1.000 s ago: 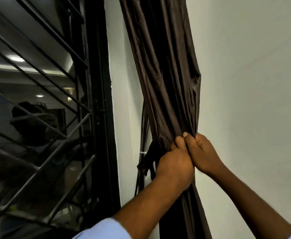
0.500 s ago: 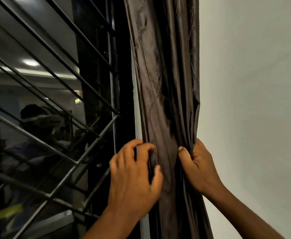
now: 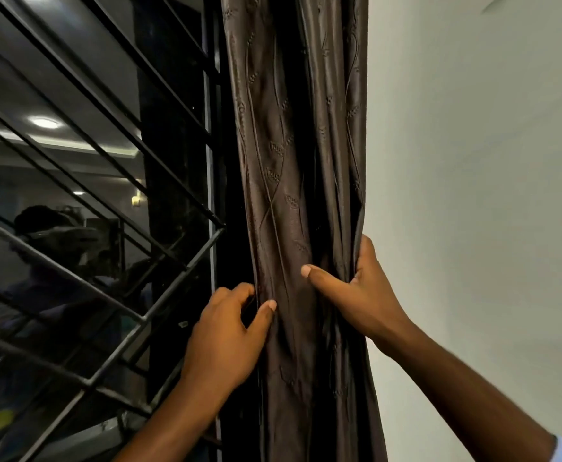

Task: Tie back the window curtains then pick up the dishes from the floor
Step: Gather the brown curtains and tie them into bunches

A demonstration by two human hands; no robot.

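Observation:
A dark brown patterned curtain (image 3: 293,161) hangs bunched in a narrow column between the window and the wall. My right hand (image 3: 356,295) grips its right side, thumb pressed across the front folds and fingers wrapped behind the edge. My left hand (image 3: 229,331) pinches the curtain's left edge between thumb and curled fingers, slightly lower than the right hand. No tie-back and no dishes are in view.
A dark window (image 3: 72,161) with diagonal black metal bars (image 3: 112,288) fills the left half, its black frame (image 3: 212,195) right beside the curtain. A plain white wall (image 3: 473,195) covers the right half.
My left hand let go of the bunch near the right hand, swung left, and now pinches the curtain's left edge. The gathered curtain has spread wider. My right hand kept its hold.

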